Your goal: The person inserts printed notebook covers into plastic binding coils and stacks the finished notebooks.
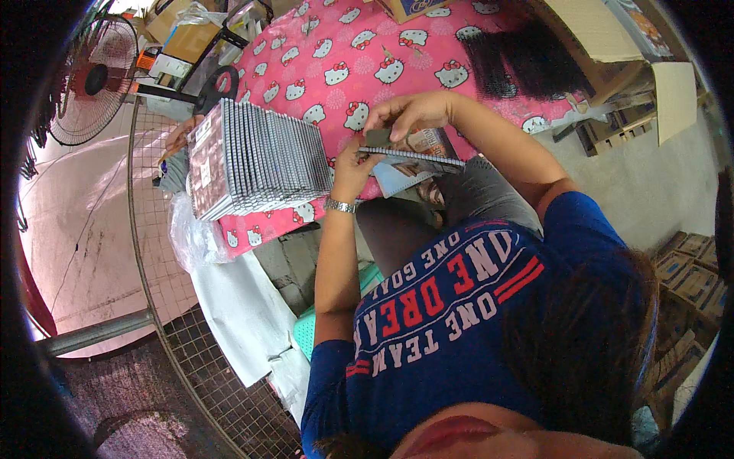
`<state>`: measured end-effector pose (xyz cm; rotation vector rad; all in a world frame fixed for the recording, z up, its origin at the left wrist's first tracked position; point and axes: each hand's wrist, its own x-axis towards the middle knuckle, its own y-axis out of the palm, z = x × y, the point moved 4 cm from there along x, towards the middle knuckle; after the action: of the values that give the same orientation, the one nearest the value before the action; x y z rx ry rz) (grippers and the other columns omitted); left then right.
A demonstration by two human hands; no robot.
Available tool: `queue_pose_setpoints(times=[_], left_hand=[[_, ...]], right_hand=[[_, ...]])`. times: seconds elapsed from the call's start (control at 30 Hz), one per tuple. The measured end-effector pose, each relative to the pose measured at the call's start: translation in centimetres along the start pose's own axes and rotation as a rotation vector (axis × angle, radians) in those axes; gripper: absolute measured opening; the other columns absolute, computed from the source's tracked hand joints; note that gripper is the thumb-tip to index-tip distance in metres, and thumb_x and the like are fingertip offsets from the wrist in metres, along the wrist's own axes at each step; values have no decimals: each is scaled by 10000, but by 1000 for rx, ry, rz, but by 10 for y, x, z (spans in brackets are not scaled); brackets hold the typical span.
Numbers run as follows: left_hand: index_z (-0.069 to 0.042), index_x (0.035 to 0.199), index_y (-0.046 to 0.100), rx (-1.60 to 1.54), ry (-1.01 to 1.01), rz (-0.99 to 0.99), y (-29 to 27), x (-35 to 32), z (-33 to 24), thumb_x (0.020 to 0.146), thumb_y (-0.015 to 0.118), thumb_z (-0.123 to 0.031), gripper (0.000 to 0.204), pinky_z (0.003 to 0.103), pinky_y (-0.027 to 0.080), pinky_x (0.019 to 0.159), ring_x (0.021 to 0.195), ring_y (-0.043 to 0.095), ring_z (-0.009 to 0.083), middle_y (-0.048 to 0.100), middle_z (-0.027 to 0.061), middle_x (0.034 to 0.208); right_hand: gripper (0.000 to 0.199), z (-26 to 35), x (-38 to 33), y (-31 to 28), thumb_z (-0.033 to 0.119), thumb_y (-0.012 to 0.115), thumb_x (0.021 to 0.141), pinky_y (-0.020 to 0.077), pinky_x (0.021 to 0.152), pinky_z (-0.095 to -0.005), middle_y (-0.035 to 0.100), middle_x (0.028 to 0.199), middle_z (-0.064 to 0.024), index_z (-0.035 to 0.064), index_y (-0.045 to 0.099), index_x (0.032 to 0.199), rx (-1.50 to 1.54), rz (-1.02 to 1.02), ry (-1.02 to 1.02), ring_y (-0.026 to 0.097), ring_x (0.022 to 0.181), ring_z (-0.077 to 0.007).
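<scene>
My left hand (348,164), with a metal watch on its wrist, grips the near edge of a spiral-bound notebook (417,151) from below. My right hand (409,111) rests on top of the same notebook, fingers curled over its dark cover. The notebook is held flat just above the edge of a table covered in a pink cloth with a cartoon cat print (367,53). To the left of my hands, a thick stack of similar spiral notebooks (252,157) lies on that cloth, spines toward me.
A standing fan (92,76) and a wire mesh panel (153,260) are at the left. Cardboard boxes (187,34) sit at the table's far left, a black fibrous bundle (516,57) at its far right. A green stool (310,329) and white plastic sheet (237,306) lie below.
</scene>
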<state>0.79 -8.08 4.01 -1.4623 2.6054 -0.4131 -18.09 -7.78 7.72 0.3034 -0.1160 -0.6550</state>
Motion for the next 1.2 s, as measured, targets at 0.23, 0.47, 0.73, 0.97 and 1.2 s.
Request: queue_pose_setpoints(times=[0.23,0.47,0.73,0.97,1.2], left_hand=[[-1,1002,586,-56,-38,0,0,-5,-5,810,711,12,229,243,496,667,782,613,94,661,49,878],[-15,1042,608,-60,-88,-93,-8,-5,9,833,687,16,225,224,484,627,752,618,81,661,44,857],[13,1023,607,-129,128,-562,-5,-35,7,927,627,-124,169,247,497,519,653,654,140,615,44,787],[3,902,578,50,42,-643,1,-36,19,973,567,-266,278,263,494,455,497,617,168,575,51,738],[6,1104,619,210,247,-590,8,-38,1,896,646,-88,230,258,502,539,691,608,106,655,92,806]], right_hand=[[488,9,1,15,109,743,746,462,873,-305,609,1050,-54,57,582,1203,166,31,-60,580,991,-169],[443,-64,-12,-100,143,739,768,478,896,-341,645,1128,-100,60,617,1185,-903,-551,97,619,1015,-203],[470,-107,-140,-33,262,630,856,443,941,-434,586,1176,-173,35,545,1259,-1528,-1121,274,548,1079,-358],[554,-104,-147,5,258,682,795,406,983,-467,542,1225,-189,69,528,1293,-1081,-1225,89,484,1161,-384],[621,-36,-52,86,251,721,733,414,976,-434,550,1162,-175,44,539,1290,-1095,-758,-307,512,1102,-353]])
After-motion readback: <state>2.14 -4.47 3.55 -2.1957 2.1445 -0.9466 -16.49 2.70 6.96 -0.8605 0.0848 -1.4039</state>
